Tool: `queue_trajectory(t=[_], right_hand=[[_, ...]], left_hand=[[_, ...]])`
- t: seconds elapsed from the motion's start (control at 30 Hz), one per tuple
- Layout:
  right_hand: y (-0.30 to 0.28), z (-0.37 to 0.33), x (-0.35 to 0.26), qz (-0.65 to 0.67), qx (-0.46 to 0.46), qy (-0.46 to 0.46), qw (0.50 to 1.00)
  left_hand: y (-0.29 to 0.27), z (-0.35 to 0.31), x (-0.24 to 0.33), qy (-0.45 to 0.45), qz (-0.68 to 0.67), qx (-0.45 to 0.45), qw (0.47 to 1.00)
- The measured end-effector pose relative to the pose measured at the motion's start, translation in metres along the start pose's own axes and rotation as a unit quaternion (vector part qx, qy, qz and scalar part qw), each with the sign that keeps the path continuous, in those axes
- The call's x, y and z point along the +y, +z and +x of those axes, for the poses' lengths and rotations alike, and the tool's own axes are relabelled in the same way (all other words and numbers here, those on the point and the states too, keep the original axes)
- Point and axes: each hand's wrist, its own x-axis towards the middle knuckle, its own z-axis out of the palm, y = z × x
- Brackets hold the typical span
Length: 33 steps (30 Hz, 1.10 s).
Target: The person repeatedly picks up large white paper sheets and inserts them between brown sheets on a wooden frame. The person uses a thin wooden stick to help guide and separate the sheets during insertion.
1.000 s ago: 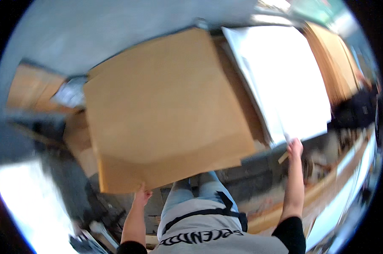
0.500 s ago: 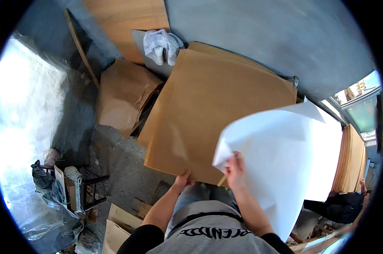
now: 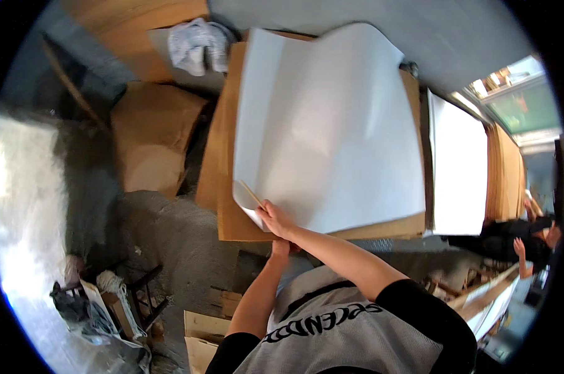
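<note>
A large white sheet (image 3: 332, 131) lies over a stack of brown sheets (image 3: 224, 149), its surface gently bowed and its near left corner curled up. My right hand (image 3: 274, 219) is closed at that corner, gripping the white sheet along with a thin pale stick (image 3: 250, 193) that points up and left. My right forearm crosses over my left wrist. Beneath it, my left hand (image 3: 281, 248) is at the near edge of the brown stack, its fingers curled there and partly hidden by my right hand.
Right of the stack stands a pile of white sheets (image 3: 459, 165), with brown boards (image 3: 506, 171) beyond. A person in black (image 3: 512, 237) is at the far right. Crumpled brown paper (image 3: 151, 137), a grey-white cloth (image 3: 197, 47) and a dark stool (image 3: 148, 290) are on the left.
My right hand has carried the white sheet leftward from the right side, and it now covers most of the brown stack. The stick moved with it. My left hand stays at the near edge.
</note>
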Motion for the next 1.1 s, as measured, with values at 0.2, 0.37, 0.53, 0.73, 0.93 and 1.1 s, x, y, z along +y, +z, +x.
queue_trajectory(t=[0.2,0.37,0.53,0.73,0.93,1.1], right_hand=[[-0.046,-0.036,0.003,0.297,-0.134,0.13,0.936],[-0.136,-0.107,0.108,0.376,-0.077,0.226,0.896],[-0.229,-0.199,0.202,0.362,0.361,0.289,0.809],[-0.266,-0.208,0.244,0.528,0.541,0.221,0.616],[-0.286,-0.184,0.268,0.587,0.497,0.259,0.585],[-0.296,-0.182,0.299,0.497,0.431,0.267,0.704]], left_hand=[[-0.008,0.002,0.0,-0.012,0.022,-0.019,0.999],[-0.015,0.008,-0.005,-0.055,0.024,0.032,0.998],[-0.003,-0.01,0.007,-0.057,-0.039,0.093,0.993],[-0.022,-0.014,-0.002,-0.048,-0.093,0.108,0.989],[-0.041,-0.033,0.013,-0.003,-0.157,0.033,0.987],[-0.044,-0.034,0.028,-0.005,-0.163,0.126,0.978]])
